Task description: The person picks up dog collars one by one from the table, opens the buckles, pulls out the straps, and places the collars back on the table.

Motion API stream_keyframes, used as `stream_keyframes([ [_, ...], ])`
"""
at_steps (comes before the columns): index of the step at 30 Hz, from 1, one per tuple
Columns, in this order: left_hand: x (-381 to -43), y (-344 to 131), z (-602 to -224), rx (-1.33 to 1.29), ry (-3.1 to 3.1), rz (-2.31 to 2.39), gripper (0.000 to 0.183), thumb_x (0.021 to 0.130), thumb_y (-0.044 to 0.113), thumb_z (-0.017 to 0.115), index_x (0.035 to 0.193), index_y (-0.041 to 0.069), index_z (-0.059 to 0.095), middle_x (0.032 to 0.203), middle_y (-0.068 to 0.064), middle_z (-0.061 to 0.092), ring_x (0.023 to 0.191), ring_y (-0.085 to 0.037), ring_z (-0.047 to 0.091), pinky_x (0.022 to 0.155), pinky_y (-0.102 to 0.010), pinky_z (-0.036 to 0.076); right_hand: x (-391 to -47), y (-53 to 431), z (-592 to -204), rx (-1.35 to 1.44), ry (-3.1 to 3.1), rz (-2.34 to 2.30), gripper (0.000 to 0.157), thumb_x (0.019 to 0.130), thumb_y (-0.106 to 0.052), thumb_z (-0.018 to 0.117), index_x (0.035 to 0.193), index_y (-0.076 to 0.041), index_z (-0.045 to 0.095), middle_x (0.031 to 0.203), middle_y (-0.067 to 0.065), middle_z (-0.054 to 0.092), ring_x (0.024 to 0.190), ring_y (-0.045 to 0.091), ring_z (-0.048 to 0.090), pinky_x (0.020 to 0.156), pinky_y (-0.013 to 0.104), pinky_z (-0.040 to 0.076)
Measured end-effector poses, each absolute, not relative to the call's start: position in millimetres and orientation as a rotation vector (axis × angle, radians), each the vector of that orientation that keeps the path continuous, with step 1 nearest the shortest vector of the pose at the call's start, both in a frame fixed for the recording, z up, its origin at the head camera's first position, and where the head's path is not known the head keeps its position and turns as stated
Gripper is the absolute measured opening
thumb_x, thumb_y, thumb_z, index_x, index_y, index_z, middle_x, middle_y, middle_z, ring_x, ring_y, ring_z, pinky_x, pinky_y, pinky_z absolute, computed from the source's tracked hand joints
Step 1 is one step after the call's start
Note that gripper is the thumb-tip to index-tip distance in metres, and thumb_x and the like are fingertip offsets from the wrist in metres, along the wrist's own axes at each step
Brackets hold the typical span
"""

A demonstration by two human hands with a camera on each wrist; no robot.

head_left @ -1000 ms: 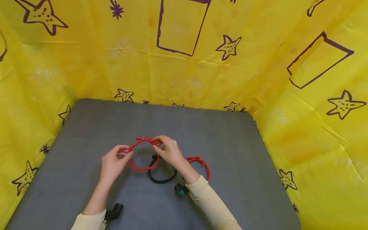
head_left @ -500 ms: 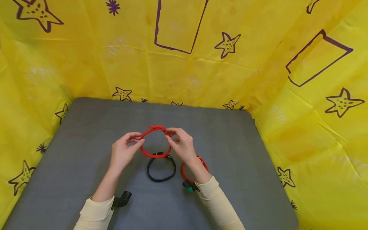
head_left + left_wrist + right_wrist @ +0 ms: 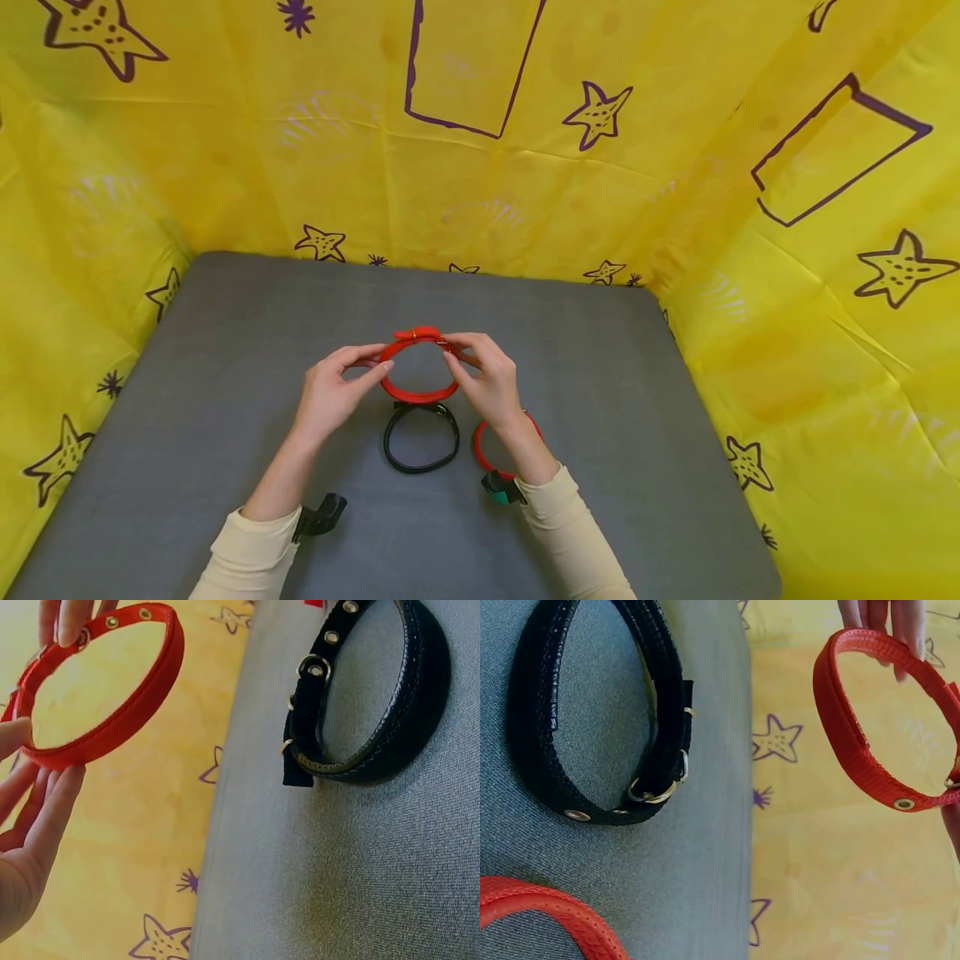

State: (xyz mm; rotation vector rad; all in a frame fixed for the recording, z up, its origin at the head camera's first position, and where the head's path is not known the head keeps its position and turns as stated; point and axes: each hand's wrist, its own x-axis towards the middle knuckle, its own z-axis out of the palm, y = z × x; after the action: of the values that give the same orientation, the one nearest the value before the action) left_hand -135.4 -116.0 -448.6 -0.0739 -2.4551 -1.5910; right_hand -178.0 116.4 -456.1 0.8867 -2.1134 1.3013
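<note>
Two hands hold a red buckled collar (image 3: 418, 397) up over the table, one at each side. It is fastened into a loop, with metal eyelets along the band in the left wrist view. My left hand (image 3: 333, 392) pinches its left side between thumb and fingers. On the right, my right hand (image 3: 487, 383) pinches it near the buckle. Just nearer to me, a black collar (image 3: 422, 470) with a gold-toned buckle stands on its edge as a loop. A second red collar (image 3: 481, 450) sits right of it, partly hidden by my right wrist.
The grey table (image 3: 247, 333) has rounded corners. Yellow cloth (image 3: 480, 192) with purple star drawings hangs behind it and at both sides. Each wrist wears a black camera mount, such as the left mount (image 3: 321, 515).
Both hands have carried the red collar to the right and away from me, past the black collar. The collar has tilted so its band shows wider. Both hands keep their hold.
</note>
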Motion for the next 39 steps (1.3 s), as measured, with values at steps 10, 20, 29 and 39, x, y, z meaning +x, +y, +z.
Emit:
stream_keyframes([
  [10,-134.0,-117.2,-451.1,-0.168,-2.405,-1.605,0.027,0.082,0.023,0.081,0.107,0.015,0.075,0.096,0.006,0.069,0.087,-0.003,0.062,0.069,-0.016,0.053,-173.7,119.1,-453.8,0.862,-2.119,1.377,0.024,0.087,-0.003,0.073,0.110,-0.007,0.069,0.104,0.005,0.066,0.092,0.016,0.065,0.075,0.032,0.058],
  [20,-133.6,-114.8,-450.2,-0.256,-2.287,-1.663,0.028,0.080,0.011,0.082,0.107,0.011,0.075,0.101,0.002,0.068,0.091,-0.008,0.063,0.072,-0.021,0.056,-169.3,123.0,-428.1,0.907,-2.117,1.455,0.026,0.082,0.004,0.075,0.107,0.003,0.067,0.102,0.016,0.066,0.091,0.027,0.065,0.075,0.038,0.058],
  [29,-133.0,-111.9,-443.3,-0.433,-2.165,-1.607,0.032,0.074,-0.007,0.080,0.105,0.000,0.073,0.099,-0.011,0.067,0.087,-0.020,0.067,0.072,-0.019,0.054,-159.3,124.4,-394.3,1.061,-2.145,1.445,0.029,0.080,0.012,0.073,0.108,0.009,0.065,0.105,0.020,0.064,0.092,0.029,0.064,0.076,0.044,0.058],
  [39,-120.8,-104.7,-412.5,-0.492,-2.147,-1.544,0.032,0.072,-0.016,0.078,0.102,-0.009,0.071,0.097,-0.020,0.066,0.086,-0.029,0.066,0.074,-0.040,0.055,-168.5,132.3,-420.0,1.034,-2.223,1.525,0.025,0.085,0.000,0.073,0.110,-0.003,0.068,0.107,0.008,0.064,0.096,0.019,0.062,0.080,0.034,0.057],
])
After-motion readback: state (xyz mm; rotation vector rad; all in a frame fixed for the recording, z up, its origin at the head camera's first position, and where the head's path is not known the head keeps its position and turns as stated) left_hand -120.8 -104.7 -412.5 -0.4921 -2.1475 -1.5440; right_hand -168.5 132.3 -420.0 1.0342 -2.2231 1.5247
